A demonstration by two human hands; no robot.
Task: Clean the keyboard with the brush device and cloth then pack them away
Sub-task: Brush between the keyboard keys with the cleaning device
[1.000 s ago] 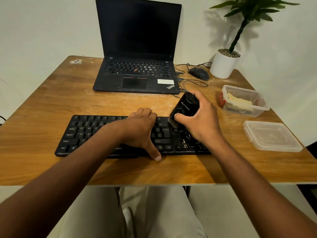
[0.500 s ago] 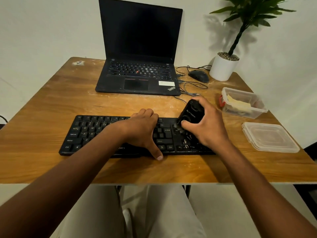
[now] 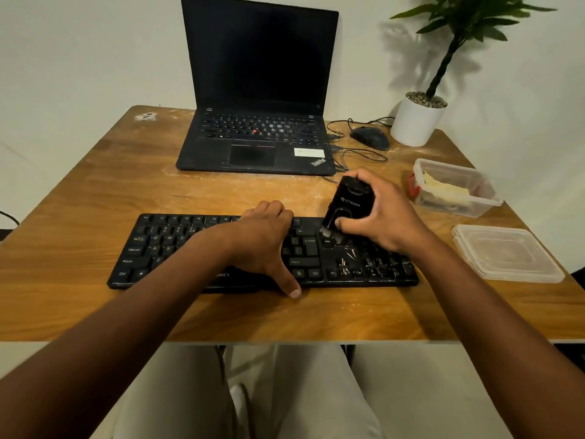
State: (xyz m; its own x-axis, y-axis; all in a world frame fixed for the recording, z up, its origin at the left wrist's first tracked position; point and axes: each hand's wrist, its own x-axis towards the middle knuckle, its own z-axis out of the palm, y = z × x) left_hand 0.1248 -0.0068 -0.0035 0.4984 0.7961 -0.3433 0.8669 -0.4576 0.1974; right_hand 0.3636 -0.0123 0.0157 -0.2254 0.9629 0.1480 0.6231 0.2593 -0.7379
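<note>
Brushing step underway: right hand [image 3: 380, 213], fingers curled round the brush device [image 3: 349, 202], works its bristles on the keyboard [image 3: 177, 248] at 3 o'clock, left hand [image 3: 262, 239] pressing mid-board w/ bent fingers; next, judging by debris, sweep toward the numpad.

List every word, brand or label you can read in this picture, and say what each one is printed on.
"ThinkPad": on the laptop palm rest, lower right.
"STEZAN" or similar, partly blurred: on the brush device gripped by the right hand.
"Ctrl", "Shift", "Caps Lock", "Enter": on keyboard keys.
"...ONICS": keyboard's front edge; the start is hidden by the left hand.
White sticker on the laptop: too blurred to read.
</note>
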